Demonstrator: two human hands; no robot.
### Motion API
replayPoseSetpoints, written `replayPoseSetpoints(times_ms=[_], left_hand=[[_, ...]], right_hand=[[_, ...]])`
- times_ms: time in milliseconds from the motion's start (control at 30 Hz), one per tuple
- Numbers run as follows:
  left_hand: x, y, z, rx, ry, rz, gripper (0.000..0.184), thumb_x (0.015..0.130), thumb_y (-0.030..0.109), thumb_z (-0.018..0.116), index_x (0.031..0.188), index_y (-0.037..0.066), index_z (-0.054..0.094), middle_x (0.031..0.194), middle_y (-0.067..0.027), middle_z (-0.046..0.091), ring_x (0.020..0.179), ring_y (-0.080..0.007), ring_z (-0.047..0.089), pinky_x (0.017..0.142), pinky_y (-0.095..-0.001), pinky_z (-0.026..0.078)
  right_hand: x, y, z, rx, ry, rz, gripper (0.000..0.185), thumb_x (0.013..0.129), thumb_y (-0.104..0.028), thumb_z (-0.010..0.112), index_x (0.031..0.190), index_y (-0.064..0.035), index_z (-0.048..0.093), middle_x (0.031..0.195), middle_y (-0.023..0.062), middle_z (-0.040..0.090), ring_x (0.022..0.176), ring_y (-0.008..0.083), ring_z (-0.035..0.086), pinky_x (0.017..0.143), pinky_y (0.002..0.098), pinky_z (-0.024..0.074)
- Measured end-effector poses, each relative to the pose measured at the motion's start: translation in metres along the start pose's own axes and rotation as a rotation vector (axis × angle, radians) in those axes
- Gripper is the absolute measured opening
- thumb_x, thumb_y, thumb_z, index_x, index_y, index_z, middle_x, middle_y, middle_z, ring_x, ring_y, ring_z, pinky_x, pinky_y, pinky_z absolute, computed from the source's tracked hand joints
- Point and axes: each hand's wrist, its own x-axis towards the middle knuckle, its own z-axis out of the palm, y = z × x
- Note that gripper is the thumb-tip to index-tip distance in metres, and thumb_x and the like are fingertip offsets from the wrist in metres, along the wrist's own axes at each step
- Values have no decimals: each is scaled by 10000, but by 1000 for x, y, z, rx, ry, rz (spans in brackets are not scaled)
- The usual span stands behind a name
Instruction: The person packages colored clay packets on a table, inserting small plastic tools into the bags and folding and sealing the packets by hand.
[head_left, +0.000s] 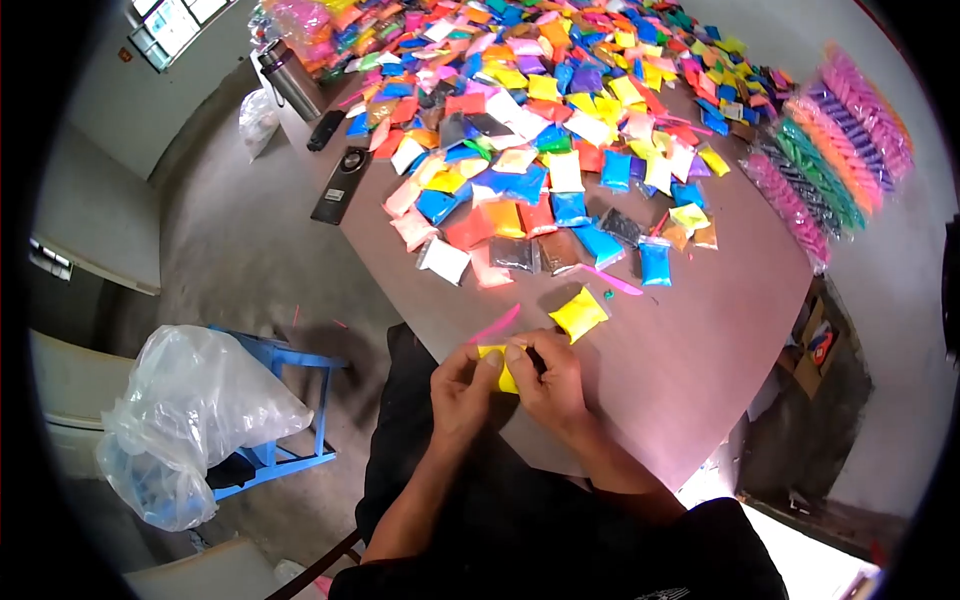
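Between my two hands, at the near edge of the table, is a small yellow packet (507, 382). The fingers of my left hand (462, 385) pinch its left side. On its right side, my right hand (548, 378) grips near the top edge, thumb and fingers pressed together. Parts of the packet are hidden behind my fingers. Just beyond my right hand lies another yellow packet (579, 315). A pink plastic strip (497, 325) rests beyond my left hand, and a second pink strip (611, 281) lies farther out.
A large heap of colourful packets (540, 90) covers the far part of the brown table (660, 400). A steel flask (292, 80) and a dark phone-like object (341, 186) stand along the left edge. Bundled coloured bags (830, 150) are at right. A plastic bag (200, 400) sits on a blue stool (322, 400).
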Motion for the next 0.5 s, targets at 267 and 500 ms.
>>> replayPoseSetpoints(times_ms=[267,500], left_hand=[[4,2,-2,86,27,9,201,1070,189,666,1126,-1,700,981,-2,708,870,-68,636,806,-232,507],[3,16,6,13,20,-9,207,1079,213,656,1085,9,694,955,4,687,859,-68,606,799,-238,494]], right_hand=[[2,11,0,35,66,1,73,997,-59,687,1025,8,694,902,89,684,796,174,608,722,328,504],[2,6,2,-26,41,-52,70,952,-75,702,1014,-43,710,928,139,721,870,352,677,830,434,520]])
